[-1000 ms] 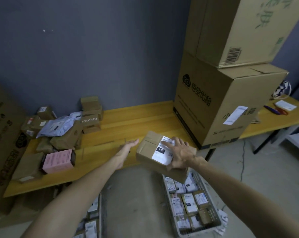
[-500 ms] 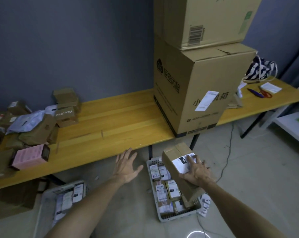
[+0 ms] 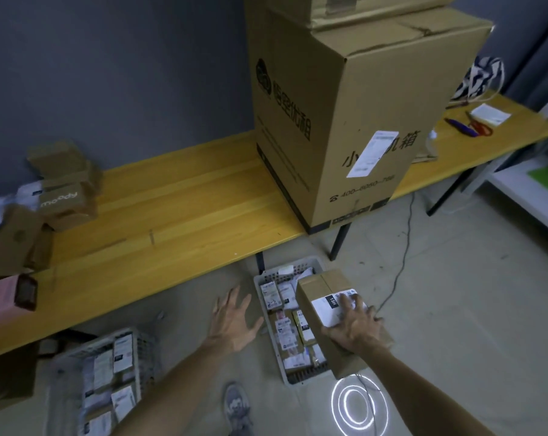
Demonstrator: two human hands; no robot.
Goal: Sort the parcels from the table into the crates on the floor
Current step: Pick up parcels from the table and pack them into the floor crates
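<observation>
My right hand (image 3: 354,325) grips a brown cardboard parcel (image 3: 324,286) with a white label from above, holding it over the right side of a grey crate (image 3: 260,280) on the floor. That crate holds several small labelled parcels. My left hand (image 3: 231,319) hovers with fingers spread, empty, just left of the crate. A second grey crate (image 3: 140,341) with several parcels stands on the floor at lower left. More parcels (image 3: 66,199) are piled on the left end of the yellow wooden table (image 3: 178,199).
Two big stacked cardboard boxes (image 3: 338,114) stand on the table's middle right. Scissors, a pen and a white pad (image 3: 489,113) lie at its far right. A cable (image 3: 404,256) runs across the floor. A shoe (image 3: 236,404) shows at the bottom, beside a bright light ring on the floor.
My right hand has carried the parcel down from the table edge to just above the right-hand crate. My left hand has left the table and dropped beside the crate. The view has tilted down.
</observation>
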